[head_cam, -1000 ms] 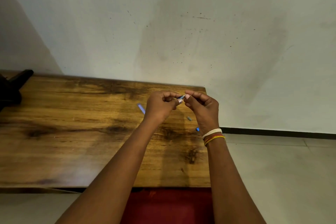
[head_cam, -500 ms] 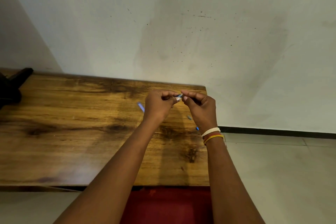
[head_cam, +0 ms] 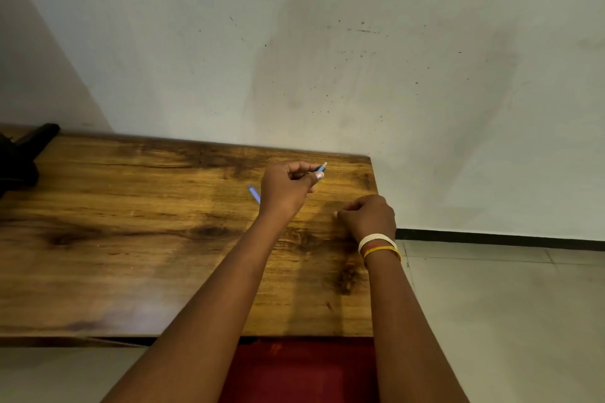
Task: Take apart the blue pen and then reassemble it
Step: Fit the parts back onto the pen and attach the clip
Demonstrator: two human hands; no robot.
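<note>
My left hand (head_cam: 284, 188) is raised a little above the wooden table (head_cam: 131, 239) and pinches a blue pen barrel (head_cam: 321, 168); only its blue end with a pale tip shows past my thumb. A light blue pen part (head_cam: 253, 193) lies on the table just left of that hand, partly hidden by it. My right hand (head_cam: 368, 216), with bands on the wrist, rests low on the table near the right edge. Its fingers are curled with the tips down on the wood. Whatever lies under those fingertips is hidden.
A dark object (head_cam: 23, 154) sits at the table's far left corner. The wall runs right behind the table. The table's right edge is close to my right hand, with tiled floor (head_cam: 507, 304) beyond. Something red (head_cam: 294, 370) is below the front edge.
My hands were together at the pen's tip. Now the right hand has come away and dropped to the table on the right, covering the small parts there. The left hand still holds the barrel.
</note>
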